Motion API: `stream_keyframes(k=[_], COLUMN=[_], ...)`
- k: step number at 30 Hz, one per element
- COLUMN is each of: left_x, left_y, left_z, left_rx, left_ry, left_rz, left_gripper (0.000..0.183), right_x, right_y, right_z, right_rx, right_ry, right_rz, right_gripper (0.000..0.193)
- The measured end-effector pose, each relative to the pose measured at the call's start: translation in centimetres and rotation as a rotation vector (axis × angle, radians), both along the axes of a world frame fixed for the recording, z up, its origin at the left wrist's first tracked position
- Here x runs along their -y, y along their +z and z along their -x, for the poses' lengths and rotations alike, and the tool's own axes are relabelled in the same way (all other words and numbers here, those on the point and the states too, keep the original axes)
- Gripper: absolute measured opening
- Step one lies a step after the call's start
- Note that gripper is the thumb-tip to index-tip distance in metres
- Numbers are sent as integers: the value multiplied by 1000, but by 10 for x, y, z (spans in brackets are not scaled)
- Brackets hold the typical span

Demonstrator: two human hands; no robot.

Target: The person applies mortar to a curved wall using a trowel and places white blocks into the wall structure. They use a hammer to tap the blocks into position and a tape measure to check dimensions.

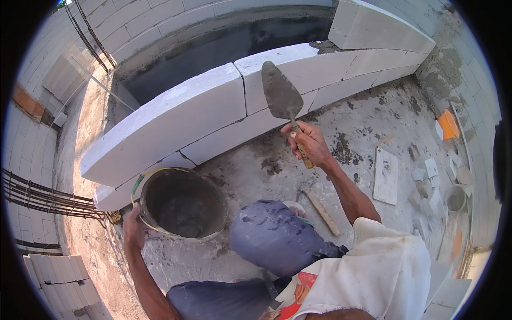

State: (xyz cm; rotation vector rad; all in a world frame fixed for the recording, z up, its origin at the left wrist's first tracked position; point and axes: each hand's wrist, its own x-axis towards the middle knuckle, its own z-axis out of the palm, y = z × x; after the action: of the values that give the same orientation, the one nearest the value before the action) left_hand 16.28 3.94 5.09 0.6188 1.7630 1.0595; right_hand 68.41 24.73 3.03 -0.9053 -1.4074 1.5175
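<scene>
My right hand (310, 143) is wrapped round the wooden handle of a pointed trowel (281, 95). Its blade points up, smeared with grey mortar, in front of a low wall of white blocks (170, 125). Down at the left, my left hand (133, 230) grips a dark bucket (169, 186) at its rim, by the yellow wire handle. The bucket tilts toward me, with wet grey mortar (186, 216) in its bottom. Dark mortar (326, 48) lies on the wall's top, beside an upper block (373, 26) at the right end.
A hammer (322, 213) lies by my knee, with a white board (385, 176) to its right. Block offcuts (426, 186) and an orange container (448, 125) line the right wall. Steel bars (48, 194) jut in at left, above stacked blocks (64, 285).
</scene>
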Motion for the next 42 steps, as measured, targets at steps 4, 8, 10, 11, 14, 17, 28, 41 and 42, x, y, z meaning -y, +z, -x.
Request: stream_keyframes(k=[4, 8, 10, 11, 14, 17, 28, 41, 42], left_x=[-2, -8, -8, -7, -6, -5, -14, -16, -17], left_y=[-4, -5, -9, -11, -2, 7, 14, -6, -6], left_z=[8, 1, 5, 7, 1, -6, -25, -37, -41], left_rx=[-55, -45, -32, -29, -38, -47, -91, -176, -165], left_ry=[-31, -36, -63, -74, -54, -53, -48, -238, -256], left_rz=[30, 10, -15, -21, 12, 17, 26, -35, -30], left_gripper=[50, 50, 50, 49, 49, 49, 51, 60, 60], right_x=[-76, -117, -117, -106, -50, -26, -25, 61, 58], right_y=[19, 3, -7, -11, -10, -11, -14, -83, -91], right_z=[-50, -81, -81, -74, -45, -29, 54, 174, 181], right_rx=[366, 937, 984, 1007, 1037, 984, 1005, 1183, 1205], right_ry=[-606, -906, -915, -860, -693, -578, -474, 635, 641], right_rz=[-339, -819, -967, -919, -826, -873, -987, -985, -1086], right_gripper=[17, 20, 23, 23, 24, 29, 33, 30, 30])
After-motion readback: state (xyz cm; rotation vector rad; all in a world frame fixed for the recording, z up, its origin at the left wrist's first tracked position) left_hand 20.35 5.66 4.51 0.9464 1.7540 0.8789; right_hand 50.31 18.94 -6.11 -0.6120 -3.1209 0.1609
